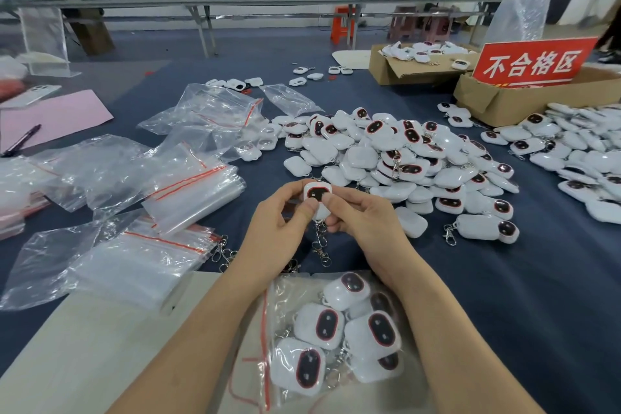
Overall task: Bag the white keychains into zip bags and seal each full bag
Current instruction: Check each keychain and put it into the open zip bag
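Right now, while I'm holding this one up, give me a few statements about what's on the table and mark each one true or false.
1. The left hand and the right hand pinch one white keychain between them. True.
2. The zip bag nearest the person is empty. False: it holds several white keychains.
3. The red sign stands in a cardboard box on the right. True.
4. The pen lies inside the zip bag. False: it lies on the pink sheet at the far left.
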